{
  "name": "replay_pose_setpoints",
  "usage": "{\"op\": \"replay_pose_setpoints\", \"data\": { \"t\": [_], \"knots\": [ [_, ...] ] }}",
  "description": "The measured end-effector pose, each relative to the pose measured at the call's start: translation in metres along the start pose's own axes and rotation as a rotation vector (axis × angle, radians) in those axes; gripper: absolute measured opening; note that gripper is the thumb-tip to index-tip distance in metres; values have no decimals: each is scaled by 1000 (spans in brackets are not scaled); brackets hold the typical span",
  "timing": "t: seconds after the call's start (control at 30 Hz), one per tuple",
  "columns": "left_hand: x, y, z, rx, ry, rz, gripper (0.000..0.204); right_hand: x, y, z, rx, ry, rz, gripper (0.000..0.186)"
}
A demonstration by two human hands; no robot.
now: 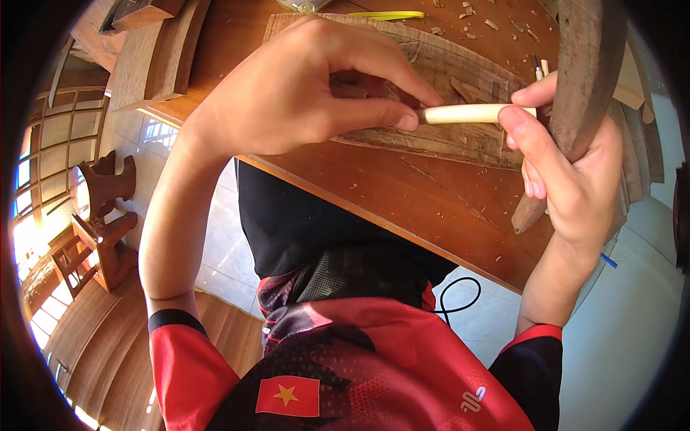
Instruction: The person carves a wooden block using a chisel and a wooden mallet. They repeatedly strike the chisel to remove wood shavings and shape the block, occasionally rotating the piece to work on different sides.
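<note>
Your left hand (pixel 309 86) pinches the left end of the pale stick (pixel 460 114) between thumb and index finger; your right hand (pixel 582 179) has its thumb and fingertips closed on the other end; the stick lies between them, over the right part of the brown board (pixel 388 147); a dark bar (pixel 591 65) slants down from the top rim past your right thumb, crowding that side; whether your lower right fingers also grip it, I cannot tell; the tabletop (pixel 410 205) has its near edge slanting from upper left to lower right, between you and the board, and the strip inside that edge gives you room; shavings (pixel 491 24) scatter across the far side; blocks (pixel 154 65) hem in the left end; your shirt (pixel 402 337) bears a red patch (pixel 287 396) with a gold star, and a pale looped mark (pixel 473 399) further right.
</note>
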State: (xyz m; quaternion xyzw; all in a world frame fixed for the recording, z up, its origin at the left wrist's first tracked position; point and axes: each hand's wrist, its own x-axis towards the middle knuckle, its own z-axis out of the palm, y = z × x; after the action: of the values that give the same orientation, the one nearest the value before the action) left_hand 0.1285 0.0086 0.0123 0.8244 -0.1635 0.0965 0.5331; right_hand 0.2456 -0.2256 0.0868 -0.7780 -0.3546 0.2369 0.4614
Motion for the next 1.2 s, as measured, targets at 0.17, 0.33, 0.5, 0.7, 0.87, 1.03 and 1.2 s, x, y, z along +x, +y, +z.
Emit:
{"op": "replay_pose_setpoints", "data": {
  "t": [0.17, 0.33, 0.5, 0.7, 0.87, 1.03, 1.2],
  "knots": [
    [2, -1, 3, -39, -2, -33, 20, 4, -3, 0, -44, 0, -75, 15],
    [-4, -2, 3, -107, 1, -63, 22, 9, 1, -1, -79, -62, -230, 14],
    [-3, -1, 2, -101, -27, -54, 24, 15, 6, -4, -144, -106, -441, 17],
    [-3, -5, -3, -45, -76, 46, 26, 9, -6, -4, -111, -159, -311, 30],
    [1, -5, -1, -1, -106, 25, 26, -34, -2, -7, 305, -10, -29, 58],
    [-1, -6, -3, -44, -109, 1, 26, -86, 19, -20, 326, 55, 134, 58],
    [-6, -9, -2, -20, -64, 17, 26, -100, 18, -2, 260, 78, 96, 51]
  ]
}}
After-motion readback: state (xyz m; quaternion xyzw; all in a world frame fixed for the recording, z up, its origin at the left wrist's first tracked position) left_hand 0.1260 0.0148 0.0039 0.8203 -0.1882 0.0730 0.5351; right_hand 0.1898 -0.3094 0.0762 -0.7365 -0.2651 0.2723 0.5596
